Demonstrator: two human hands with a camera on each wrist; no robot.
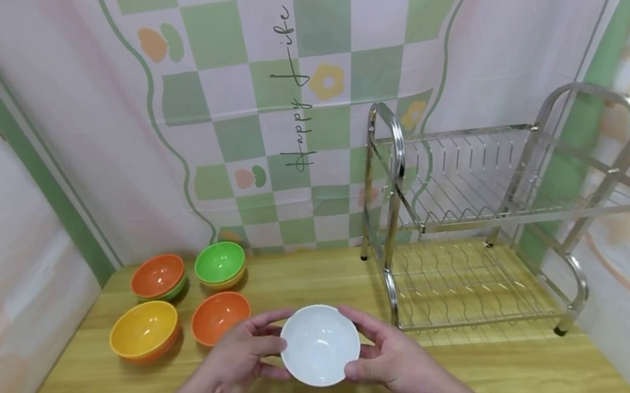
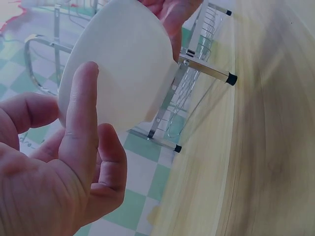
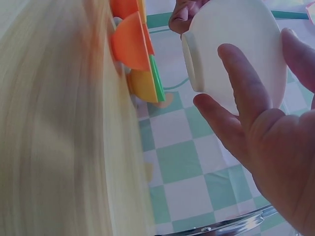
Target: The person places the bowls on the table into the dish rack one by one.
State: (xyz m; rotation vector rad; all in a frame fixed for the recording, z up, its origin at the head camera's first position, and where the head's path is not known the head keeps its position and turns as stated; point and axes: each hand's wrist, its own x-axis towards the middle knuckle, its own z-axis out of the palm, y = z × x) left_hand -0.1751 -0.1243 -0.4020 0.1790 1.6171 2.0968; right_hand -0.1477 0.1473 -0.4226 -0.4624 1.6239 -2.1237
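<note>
A small white bowl (image 1: 320, 345) is held above the front of the table, its hollow side facing the head camera. My left hand (image 1: 238, 360) grips it at the left rim. From the right, my right hand (image 1: 395, 363) holds the opposite side, thumb at the rim. In the left wrist view, the left fingers (image 2: 84, 108) lie along the outside of the bowl (image 2: 123, 64). The right wrist view shows the right fingers (image 3: 241, 78) spread against the bowl's outer wall (image 3: 236, 24), near its foot ring.
On the wooden table (image 1: 301, 272), at the left, stand a yellow bowl (image 1: 144, 329) on an orange one, an orange-red bowl (image 1: 158, 277) on a green one, a green bowl (image 1: 220, 263) on a yellow one, and an orange bowl (image 1: 221, 318). A two-tier metal dish rack (image 1: 476, 225) stands right.
</note>
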